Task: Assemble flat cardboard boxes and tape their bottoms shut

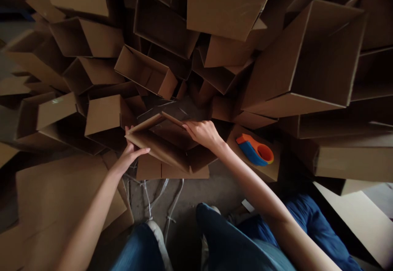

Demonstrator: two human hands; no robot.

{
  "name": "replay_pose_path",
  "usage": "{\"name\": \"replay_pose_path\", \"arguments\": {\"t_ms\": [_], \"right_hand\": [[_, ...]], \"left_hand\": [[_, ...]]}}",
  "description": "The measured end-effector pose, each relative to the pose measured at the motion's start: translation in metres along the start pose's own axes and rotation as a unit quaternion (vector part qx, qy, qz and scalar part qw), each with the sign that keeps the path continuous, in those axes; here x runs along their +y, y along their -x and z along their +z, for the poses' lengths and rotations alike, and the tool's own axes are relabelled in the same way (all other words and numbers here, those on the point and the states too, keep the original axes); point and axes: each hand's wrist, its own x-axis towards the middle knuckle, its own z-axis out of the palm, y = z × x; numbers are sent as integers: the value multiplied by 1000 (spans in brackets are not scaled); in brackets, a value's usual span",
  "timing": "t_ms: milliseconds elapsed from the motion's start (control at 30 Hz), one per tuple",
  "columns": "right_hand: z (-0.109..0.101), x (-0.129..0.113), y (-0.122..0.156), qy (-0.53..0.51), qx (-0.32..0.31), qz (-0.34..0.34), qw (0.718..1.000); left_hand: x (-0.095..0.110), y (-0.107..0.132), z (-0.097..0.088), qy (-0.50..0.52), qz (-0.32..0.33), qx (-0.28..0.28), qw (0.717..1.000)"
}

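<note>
A brown cardboard box [166, 144] stands half-folded on the floor in front of my knees, its flaps up. My left hand [130, 154] grips its near left corner, thumb on the outer wall and fingers over the edge. My right hand [201, 134] closes on the top edge of the far flap. An orange and blue tape dispenser [255, 150] rests on a small box [267, 172] just right of my right wrist.
Several open cardboard boxes [307, 58] are heaped all around, at the back, left and right. Flat cardboard sheets [61, 197] lie at the left. White plastic straps [159, 197] trail on the concrete floor [215, 189] near my legs in blue jeans [233, 242].
</note>
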Motion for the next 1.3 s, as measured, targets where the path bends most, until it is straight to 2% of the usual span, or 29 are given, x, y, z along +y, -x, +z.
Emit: {"name": "replay_pose_path", "arguments": {"t_ms": [200, 467, 600, 700, 833, 1000, 1100, 1300], "right_hand": [[-2, 4, -1, 8, 32, 24, 999], [-4, 10, 1, 25, 73, 55, 995], [-4, 11, 4, 26, 82, 50, 995], [-1, 11, 4, 26, 85, 50, 995], [4, 13, 2, 34, 88, 70, 993], [1, 24, 3, 47, 98, 64, 992], [-3, 27, 6, 42, 87, 26, 995], [-8, 26, 5, 13, 77, -40, 996]], "left_hand": [[7, 1, 10, 23, -7, -17, 1000], [20, 11, 31, 18, 48, -26, 998], [28, 18, 39, 14, 62, -29, 998], [30, 18, 43, -3, 58, -8, 998], [27, 18, 46, -34, 12, 49, 998], [32, 22, 38, -4, -81, -22, 996], [42, 21, 26, -42, -139, -31, 989], [55, 13, -4, -86, -104, -3, 991]]}}
